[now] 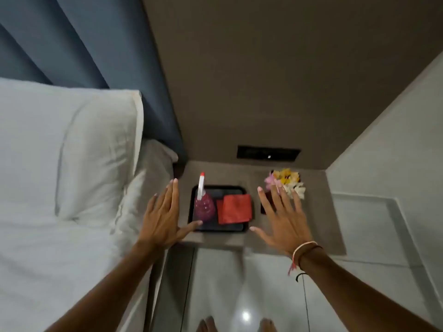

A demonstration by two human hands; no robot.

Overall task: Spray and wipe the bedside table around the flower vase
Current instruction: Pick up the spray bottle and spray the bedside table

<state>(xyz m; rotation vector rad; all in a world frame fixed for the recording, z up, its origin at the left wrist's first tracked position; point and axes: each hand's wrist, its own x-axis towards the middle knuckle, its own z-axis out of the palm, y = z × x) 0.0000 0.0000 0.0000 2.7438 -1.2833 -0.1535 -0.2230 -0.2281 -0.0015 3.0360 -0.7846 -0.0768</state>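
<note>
The grey bedside table (318,212) sits in the corner below me. A black tray (230,228) on its left part holds a pink spray bottle (203,207) with a white nozzle and a folded red cloth (236,208). The flower vase (286,182), filled with yellow, pink and white blooms, stands at the back right; its dark base is partly hidden by my fingers. My left hand (163,216) hovers flat with fingers spread at the tray's left edge, holding nothing. My right hand (284,219) hovers spread between tray and vase, also holding nothing.
A bed with a white pillow (72,152) and sheets lies along the left, backed by a blue headboard (96,44). A dark switch panel (268,153) is set in the wall behind the table. A white wall closes the right. My bare feet (208,325) stand on glossy tiles.
</note>
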